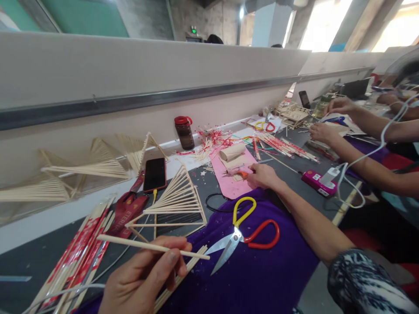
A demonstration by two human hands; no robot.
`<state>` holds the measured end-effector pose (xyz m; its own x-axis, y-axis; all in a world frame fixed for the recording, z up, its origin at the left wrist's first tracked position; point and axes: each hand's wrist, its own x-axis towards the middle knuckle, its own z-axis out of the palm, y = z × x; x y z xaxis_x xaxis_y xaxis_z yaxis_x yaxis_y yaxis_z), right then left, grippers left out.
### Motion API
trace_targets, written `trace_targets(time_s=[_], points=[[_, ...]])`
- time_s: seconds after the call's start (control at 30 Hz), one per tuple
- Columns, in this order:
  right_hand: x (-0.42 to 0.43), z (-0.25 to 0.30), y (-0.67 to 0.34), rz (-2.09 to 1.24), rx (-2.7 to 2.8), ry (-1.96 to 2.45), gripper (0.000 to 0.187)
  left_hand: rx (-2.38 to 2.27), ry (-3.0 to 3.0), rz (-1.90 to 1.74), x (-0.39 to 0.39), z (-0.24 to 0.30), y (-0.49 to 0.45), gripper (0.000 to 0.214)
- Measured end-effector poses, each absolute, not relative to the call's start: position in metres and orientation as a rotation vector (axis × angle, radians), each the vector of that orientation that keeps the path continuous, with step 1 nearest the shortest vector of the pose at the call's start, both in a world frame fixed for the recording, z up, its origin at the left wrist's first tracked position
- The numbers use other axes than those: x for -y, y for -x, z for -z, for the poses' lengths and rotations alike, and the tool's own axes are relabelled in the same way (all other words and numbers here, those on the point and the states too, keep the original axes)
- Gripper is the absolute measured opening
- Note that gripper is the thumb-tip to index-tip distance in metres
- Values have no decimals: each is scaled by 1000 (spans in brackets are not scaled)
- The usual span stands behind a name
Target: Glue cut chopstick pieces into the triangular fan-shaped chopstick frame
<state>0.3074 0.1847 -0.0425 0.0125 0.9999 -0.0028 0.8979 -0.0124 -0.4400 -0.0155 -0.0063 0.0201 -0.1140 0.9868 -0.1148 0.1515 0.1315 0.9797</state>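
Observation:
Between the thumb and fingers of my left hand point(149, 272) is a thin wooden stick point(137, 244), held level. Below that hand lies a bundle of loose sticks point(196, 257) on purple cloth point(255, 279). My right hand point(265, 175) is closed round the back of a small glue gun point(238, 171), whose nozzle points left over a pink sheet point(229, 185). A fan-shaped stick structure point(178, 196) stands just beyond my left hand. Scissors point(236, 235) with one yellow and one red handle lie open on the cloth.
Wrapped chopsticks point(78, 253) lie at left, near a phone point(155, 174) and a larger stick structure point(88, 170). A dark bottle point(184, 133) with a red lid stands by the partition. On the right are a pink power strip point(319, 183), white cables and another person's hands point(324, 131).

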Motion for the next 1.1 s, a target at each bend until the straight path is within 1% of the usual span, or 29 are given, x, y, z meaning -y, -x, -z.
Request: trace_targets(time_s=[0.17, 0.3, 0.4, 0.67, 0.87, 0.97, 1.03, 1.1], points=[[-178, 25, -313, -667, 1708, 1662, 23, -1456, -1199, -1103, 6, -16, 20, 27], [-173, -2, -306, -849, 1508, 1328, 19, -1463, -1170, -1145, 6, -21, 17, 26], [-177, -24, -293, -906, 1411, 1134, 14, -1460, -1165, -1158, 5, -25, 11, 26], [-202, -81, -246, -869, 1227, 728, 5, -1415, -1164, -1110, 13, -30, 0, 23], [-191, -133, -230, -647, 1311, 635, 15, -1407, -1172, -1087, 13, -27, 8, 24], [-169, -128, -224, -639, 1405, 571, 15, -1367, -1117, -1139, 8, -26, 15, 25], [-150, -111, -221, -743, 1432, 553, 22, -1323, -1052, -1219, 4, -26, 19, 24], [-133, -89, -217, -897, 1460, 597, 22, -1270, -990, -1311, -2, -27, 23, 21]])
